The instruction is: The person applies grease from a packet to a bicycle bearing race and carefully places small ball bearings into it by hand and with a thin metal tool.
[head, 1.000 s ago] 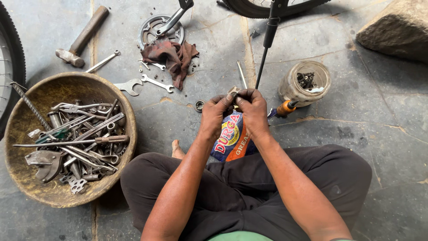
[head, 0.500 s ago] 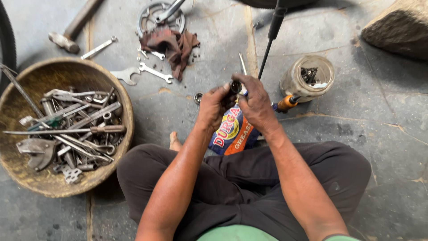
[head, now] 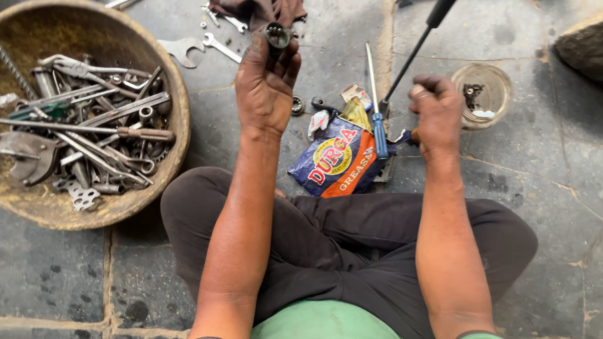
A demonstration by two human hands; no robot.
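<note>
My left hand (head: 267,81) is raised over the floor, shut on a small dark round metal part (head: 277,34) held at the fingertips. To the right, apart from it, my right hand (head: 436,116) has its fingers curled downward; what lies under them is hidden. Between the hands lies a blue and orange grease pouch (head: 339,163), torn open at the top. A blue-handled screwdriver (head: 377,125) rests across the pouch. A small bearing (head: 297,105) lies on the floor beside my left wrist.
A round basket (head: 179,94) at the left holds several spanners and other tools. Two spanners (head: 223,47) and a brown rag (head: 264,9) lie at the top. A thin black rod (head: 411,53) slants down beside a glass jar (head: 483,94). A stone (head: 581,50) sits at the far right.
My hands, which worked together on the part above the pouch, have separated. The left one lifted the part up and away; the right one moved to the right.
</note>
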